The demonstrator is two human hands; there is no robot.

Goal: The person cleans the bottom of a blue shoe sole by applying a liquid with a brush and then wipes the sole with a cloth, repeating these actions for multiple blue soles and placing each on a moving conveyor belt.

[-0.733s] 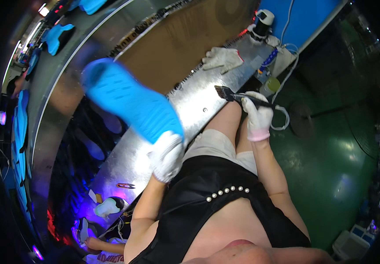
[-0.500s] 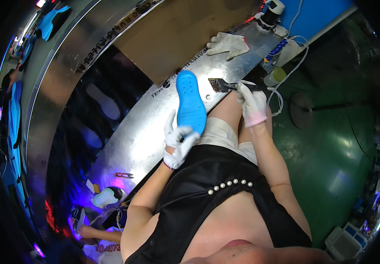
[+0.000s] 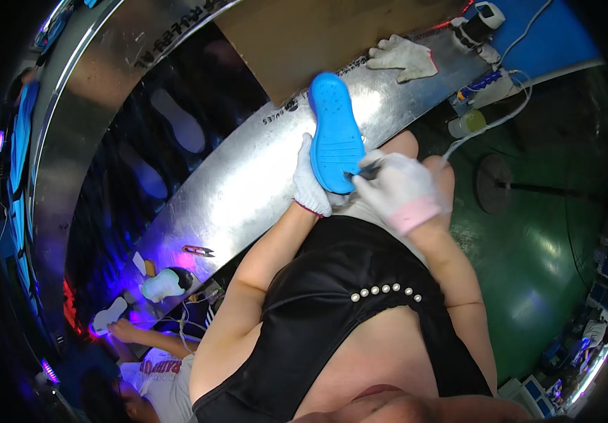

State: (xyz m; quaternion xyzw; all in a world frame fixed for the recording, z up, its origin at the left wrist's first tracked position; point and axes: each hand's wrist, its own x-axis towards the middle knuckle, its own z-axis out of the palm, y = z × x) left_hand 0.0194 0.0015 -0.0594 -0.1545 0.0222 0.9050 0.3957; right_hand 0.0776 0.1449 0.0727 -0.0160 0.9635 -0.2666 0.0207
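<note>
one left hand [image 3: 307, 176], one blue sole [image 3: 336, 127], one right hand [image 3: 404, 187] with a dark tool [image 3: 370, 170]
the work looks under way at the sole's near end, just right of the left hand; how much of its face is done or left cannot be told. left to right: below the left hand, red-handled snips [image 3: 198, 250] lie on the metal table [image 3: 237, 187]; that gloved hand cradles the sole, thumb up along its left edge, other fingers mostly hidden beneath; the right hand, blurred, curls around the tool, forearm slanting in from the lower right, contact unclear.
</note>
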